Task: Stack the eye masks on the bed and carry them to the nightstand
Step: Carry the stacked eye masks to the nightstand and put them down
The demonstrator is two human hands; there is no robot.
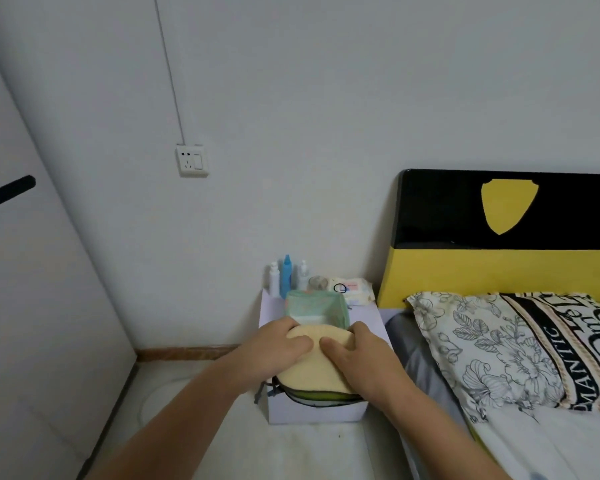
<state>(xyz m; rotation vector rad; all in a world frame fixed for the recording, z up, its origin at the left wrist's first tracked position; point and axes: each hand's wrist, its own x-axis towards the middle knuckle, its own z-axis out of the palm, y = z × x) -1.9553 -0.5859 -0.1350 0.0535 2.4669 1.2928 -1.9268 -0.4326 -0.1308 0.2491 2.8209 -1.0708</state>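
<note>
A plain white bedroom corner holds a small white nightstand point(312, 412) beside the bed point(430, 372). The left hand point(278, 348) and right hand point(357, 355) lie flat, fingers together, pressing the stack of soft eye masks point(312, 370) on the nightstand's front. The carry looks done; only letting go remains. The top mask is cream and padded; green and dark edges peek beneath.

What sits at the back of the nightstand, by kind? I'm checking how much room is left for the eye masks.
Bottles: 3, two white and one blue
Wipes packs: 1
Hair ties: 1, black, lying on the wipes pack
Green-rimmed baskets: 1
Total: 6
A blurry roundish thing beside the wipes is left uncounted.
</note>
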